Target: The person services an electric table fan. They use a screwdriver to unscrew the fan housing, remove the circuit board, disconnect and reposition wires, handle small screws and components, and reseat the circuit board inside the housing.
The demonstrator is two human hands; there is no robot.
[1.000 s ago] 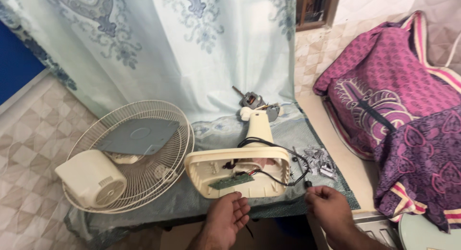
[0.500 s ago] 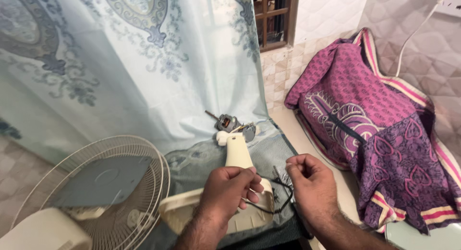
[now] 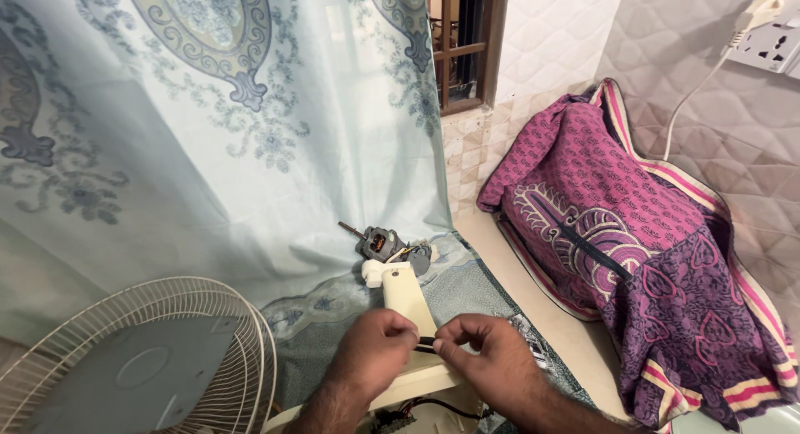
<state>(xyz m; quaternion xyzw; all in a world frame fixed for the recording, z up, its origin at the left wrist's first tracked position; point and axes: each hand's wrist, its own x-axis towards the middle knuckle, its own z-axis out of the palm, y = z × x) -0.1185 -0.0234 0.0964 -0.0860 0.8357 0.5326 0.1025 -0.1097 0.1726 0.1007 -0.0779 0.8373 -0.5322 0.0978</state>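
close up, both hands meet over the cream fan stand [image 3: 408,296]. left hand [image 3: 371,351] and right hand [image 3: 492,359] each pinch one end of a short black wire piece [image 3: 426,342], thumb and forefinger pressed together on it; the piece spans the small gap between the two sets of fingertips, just above the stand's neck. whether it is cable or sleeve, cannot tell.

versus half a second back: hands were apart, left resting on the stand's base, right lifted with a wire loop; now they have drawn together and the view has closed in and tilted up.

around: fan motor [image 3: 385,244] lies beyond the stand's top end, on the pale blue patterned cloth [image 3: 250,201]. white wire fan guard [image 3: 167,351] at lower left. purple printed cover [image 3: 633,259] drapes a bulky object at right. hands hide the stand's lower part and base.
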